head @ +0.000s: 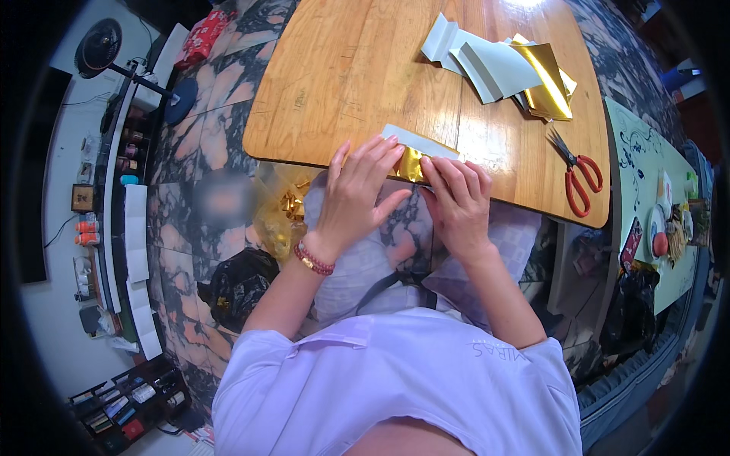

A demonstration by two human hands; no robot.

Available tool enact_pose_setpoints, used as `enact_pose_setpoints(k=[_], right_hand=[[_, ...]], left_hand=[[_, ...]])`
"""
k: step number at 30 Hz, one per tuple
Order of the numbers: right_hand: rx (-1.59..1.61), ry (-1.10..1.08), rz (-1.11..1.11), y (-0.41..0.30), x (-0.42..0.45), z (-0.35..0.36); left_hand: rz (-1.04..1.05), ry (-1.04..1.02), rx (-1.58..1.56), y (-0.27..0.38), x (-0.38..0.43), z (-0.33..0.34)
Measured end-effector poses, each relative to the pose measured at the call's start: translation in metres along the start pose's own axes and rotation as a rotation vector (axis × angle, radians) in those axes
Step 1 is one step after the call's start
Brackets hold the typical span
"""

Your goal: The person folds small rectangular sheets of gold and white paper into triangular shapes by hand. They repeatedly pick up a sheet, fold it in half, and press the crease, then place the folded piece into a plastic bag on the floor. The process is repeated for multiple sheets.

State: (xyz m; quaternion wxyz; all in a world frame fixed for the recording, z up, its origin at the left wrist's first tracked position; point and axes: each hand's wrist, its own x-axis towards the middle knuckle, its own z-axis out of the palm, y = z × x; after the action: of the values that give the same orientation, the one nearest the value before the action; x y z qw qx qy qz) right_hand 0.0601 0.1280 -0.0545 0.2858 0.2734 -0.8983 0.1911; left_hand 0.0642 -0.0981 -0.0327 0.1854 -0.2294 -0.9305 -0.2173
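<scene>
A sheet of gold foil paper with a pale backing lies at the near edge of the wooden table, partly folded over on itself. My left hand rests its fingertips on the left part of the fold, with the thumb apart below. At the right end, my right hand pinches the paper between thumb and fingers. Part of the sheet is hidden under both hands. Farther back on the right are pre-creased pale-backed sheets and a stack of gold foil sheets.
Red-handled scissors lie near the table's right corner. Below the left edge hangs a clear yellowish bag with gold folded pieces. A black plastic bag sits on the marble floor. A pale side table with dishes stands on the right.
</scene>
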Motion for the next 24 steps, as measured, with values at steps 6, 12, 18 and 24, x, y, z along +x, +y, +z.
enact_pose_setpoints(k=[6, 12, 18, 24], right_hand=[[0.102, 0.034, -0.001, 0.004, 0.001, -0.001], [0.112, 0.017, 0.022, 0.0, 0.007, -0.005], [0.172, -0.021, 0.028, 0.002, 0.015, -0.016], [0.254, -0.064, 0.059, 0.007, 0.032, -0.019]], left_hand=[[-0.003, 0.043, 0.021, 0.004, -0.007, 0.005], [0.009, 0.083, -0.028, -0.001, -0.001, 0.007], [-0.013, 0.103, -0.109, 0.002, 0.003, -0.001], [-0.008, 0.066, -0.191, -0.006, 0.019, -0.005]])
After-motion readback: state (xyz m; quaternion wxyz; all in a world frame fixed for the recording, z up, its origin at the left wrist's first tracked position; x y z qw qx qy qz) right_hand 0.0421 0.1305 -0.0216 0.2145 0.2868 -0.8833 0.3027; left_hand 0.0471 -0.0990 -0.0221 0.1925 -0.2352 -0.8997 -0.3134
